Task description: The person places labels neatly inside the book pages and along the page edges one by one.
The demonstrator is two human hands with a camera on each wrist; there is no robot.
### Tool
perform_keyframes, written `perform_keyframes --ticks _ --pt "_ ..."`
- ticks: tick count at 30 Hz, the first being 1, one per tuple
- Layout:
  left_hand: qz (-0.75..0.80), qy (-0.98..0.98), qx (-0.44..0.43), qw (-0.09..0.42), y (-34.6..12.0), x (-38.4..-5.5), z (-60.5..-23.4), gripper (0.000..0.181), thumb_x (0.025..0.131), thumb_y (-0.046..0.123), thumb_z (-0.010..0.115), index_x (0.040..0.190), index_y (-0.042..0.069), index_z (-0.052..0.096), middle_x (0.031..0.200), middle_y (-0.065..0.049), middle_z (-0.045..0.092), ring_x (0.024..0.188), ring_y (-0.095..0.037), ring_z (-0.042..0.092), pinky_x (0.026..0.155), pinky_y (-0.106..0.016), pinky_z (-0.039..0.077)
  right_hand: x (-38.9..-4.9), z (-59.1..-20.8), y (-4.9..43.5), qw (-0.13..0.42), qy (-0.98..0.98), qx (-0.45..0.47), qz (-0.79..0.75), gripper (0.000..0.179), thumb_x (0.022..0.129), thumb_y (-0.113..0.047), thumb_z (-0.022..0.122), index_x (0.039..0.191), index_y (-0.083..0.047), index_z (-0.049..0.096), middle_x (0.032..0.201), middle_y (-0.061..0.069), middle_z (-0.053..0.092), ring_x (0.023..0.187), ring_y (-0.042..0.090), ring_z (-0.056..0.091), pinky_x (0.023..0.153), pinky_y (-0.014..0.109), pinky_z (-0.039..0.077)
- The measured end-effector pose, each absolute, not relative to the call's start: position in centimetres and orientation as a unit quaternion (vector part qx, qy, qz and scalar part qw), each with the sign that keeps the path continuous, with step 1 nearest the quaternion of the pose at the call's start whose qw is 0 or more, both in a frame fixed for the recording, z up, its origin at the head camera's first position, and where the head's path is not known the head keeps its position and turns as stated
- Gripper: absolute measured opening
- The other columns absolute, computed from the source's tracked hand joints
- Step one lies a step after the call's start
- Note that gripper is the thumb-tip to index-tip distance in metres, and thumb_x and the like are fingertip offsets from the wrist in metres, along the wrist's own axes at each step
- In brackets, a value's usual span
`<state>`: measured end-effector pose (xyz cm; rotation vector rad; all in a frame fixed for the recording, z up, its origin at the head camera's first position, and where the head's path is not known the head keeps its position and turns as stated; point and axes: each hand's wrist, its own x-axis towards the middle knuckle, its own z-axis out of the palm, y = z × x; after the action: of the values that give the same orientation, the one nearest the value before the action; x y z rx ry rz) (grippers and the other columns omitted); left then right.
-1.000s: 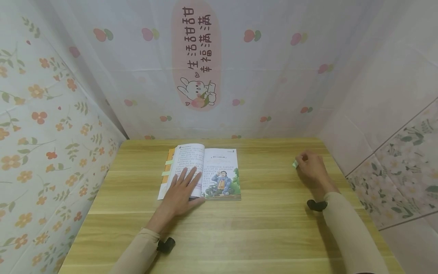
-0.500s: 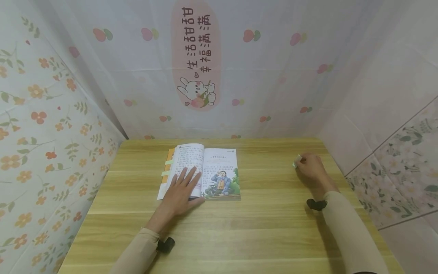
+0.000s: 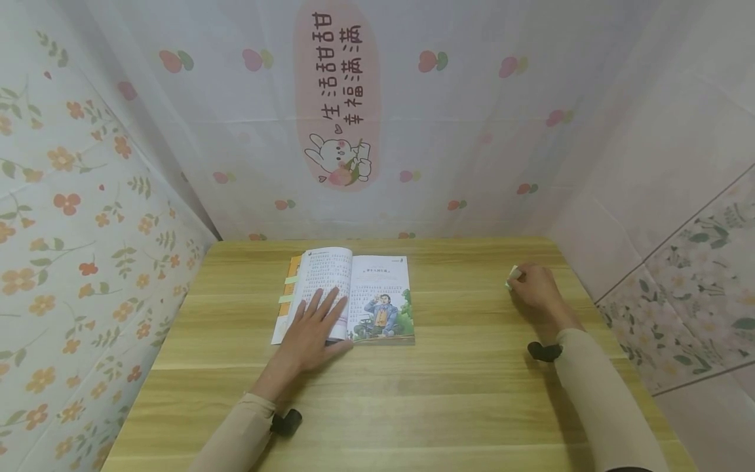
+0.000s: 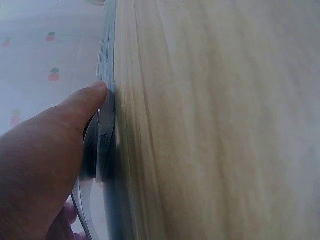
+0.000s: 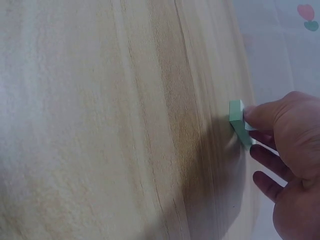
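Note:
An open book (image 3: 380, 282) lies on the table, with printed text on both pages and a drawing of a seated person at its lower right. Spread flat over its left page, my left hand (image 3: 311, 333) rests with straight fingers; the thumb lies along the bottom edge, as the left wrist view also shows. Two pale green sticky tabs (image 3: 286, 299) stick out from the book's left side. Off to the right, my right hand (image 3: 537, 287) pinches a small pale green sticky note pad (image 5: 235, 111) between thumb and fingers, close to the tabletop. The hand hides part of the pad.
The wooden table (image 3: 377, 406) ends at a patterned curtain (image 3: 472, 131) at the back. Floral cloth (image 3: 88, 262) stands along the left side and a floral panel (image 3: 696, 295) along the right. Black wrist devices (image 3: 286, 423) sit at both cuffs.
My right thumb and fingers have shifted slightly on the sticky note pad, which has tilted a little. The left hand and the book stay put.

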<state>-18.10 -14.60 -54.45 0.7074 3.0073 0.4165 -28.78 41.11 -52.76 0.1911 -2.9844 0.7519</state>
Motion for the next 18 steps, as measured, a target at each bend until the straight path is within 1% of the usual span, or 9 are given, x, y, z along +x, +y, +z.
perform_keyframes --ticks 2,3,5,9,10,11,13,15,18 --pt "0.133 0.965 0.227 0.012 -14.60 -18.13 -54.47 0.097 0.105 0.064 0.069 0.180 0.016 0.030 0.191 -0.013 0.019 0.178 -0.046 0.015 0.139 -0.076 0.021 -28.85 -52.90 41.27 0.040 -0.966 0.070 0.244 0.019 0.102 -0.010 0.070 0.102 0.008 0.076 0.101 0.028 0.078 0.090 0.043 0.074 0.081 0.057 0.063" --pt "0.134 0.965 0.227 0.011 -14.60 -18.13 -54.48 0.097 0.105 0.064 0.069 0.180 0.016 0.030 0.191 -0.013 0.019 0.178 -0.047 0.016 0.139 -0.076 0.021 -29.10 -53.29 41.64 0.052 -0.965 0.080 0.243 0.019 0.101 -0.013 0.071 0.099 0.006 0.076 0.098 0.025 0.078 0.087 0.040 0.074 0.078 0.052 0.062" --pt "0.135 0.964 0.227 0.010 -14.60 -18.13 -54.48 0.097 0.105 0.064 0.069 0.180 0.016 0.030 0.191 -0.013 0.019 0.178 -0.047 0.016 0.139 -0.076 0.022 -29.15 -53.40 41.75 0.060 -0.964 0.087 0.243 0.018 0.099 -0.012 0.070 0.095 0.005 0.076 0.095 0.025 0.078 0.084 0.039 0.073 0.075 0.052 0.061" --pt "0.135 0.964 0.228 0.007 -14.63 -18.10 -54.51 0.097 0.105 0.064 0.070 0.180 0.016 0.031 0.191 -0.014 0.020 0.177 -0.047 0.016 0.139 -0.077 0.022 -29.17 -53.45 41.62 0.059 -0.966 0.083 0.237 0.019 0.101 -0.012 0.070 0.098 0.006 0.077 0.098 0.025 0.078 0.085 0.038 0.073 0.077 0.052 0.062" --pt "0.136 0.964 0.229 0.007 -14.64 -18.10 -54.52 0.097 0.105 0.064 0.070 0.180 0.016 0.030 0.191 -0.013 0.020 0.177 -0.047 0.016 0.139 -0.076 0.022 -28.93 -53.10 41.23 0.049 -0.968 0.074 0.235 0.019 0.102 -0.010 0.069 0.100 0.008 0.077 0.101 0.028 0.078 0.088 0.040 0.074 0.080 0.054 0.062" --pt "0.136 0.964 0.228 0.007 -14.66 -18.08 -54.53 0.097 0.105 0.064 0.070 0.180 0.016 0.031 0.191 -0.013 0.020 0.177 -0.047 0.016 0.139 -0.076 0.022 -28.88 -53.01 41.12 0.045 -0.969 0.069 0.232 0.019 0.103 -0.010 0.069 0.101 0.008 0.077 0.102 0.028 0.078 0.089 0.040 0.074 0.080 0.054 0.062" --pt "0.136 0.964 0.228 0.006 -14.66 -18.07 -54.55 0.097 0.105 0.064 0.070 0.180 0.016 0.031 0.191 -0.013 0.020 0.177 -0.047 0.016 0.139 -0.076 0.022 -28.76 -52.83 40.97 0.037 -0.971 0.059 0.227 0.020 0.104 -0.010 0.070 0.104 0.008 0.076 0.106 0.028 0.078 0.090 0.039 0.073 0.080 0.051 0.061" --pt "0.137 0.964 0.228 0.007 -14.66 -18.06 -54.56 0.097 0.105 0.064 0.070 0.180 0.016 0.031 0.191 -0.013 0.020 0.177 -0.047 0.016 0.139 -0.076 0.022 -28.61 -52.62 40.85 0.030 -0.972 0.053 0.225 0.019 0.105 -0.011 0.071 0.103 0.008 0.076 0.107 0.028 0.078 0.090 0.038 0.072 0.079 0.047 0.060" --pt "0.138 0.964 0.228 0.006 -14.65 -18.04 -54.58 0.097 0.105 0.064 0.070 0.180 0.016 0.031 0.191 -0.014 0.020 0.177 -0.047 0.017 0.139 -0.076 0.022 -28.51 -52.50 40.79 0.029 -0.973 0.049 0.223 0.018 0.104 -0.012 0.072 0.099 0.004 0.077 0.104 0.025 0.078 0.088 0.036 0.071 0.076 0.044 0.059"
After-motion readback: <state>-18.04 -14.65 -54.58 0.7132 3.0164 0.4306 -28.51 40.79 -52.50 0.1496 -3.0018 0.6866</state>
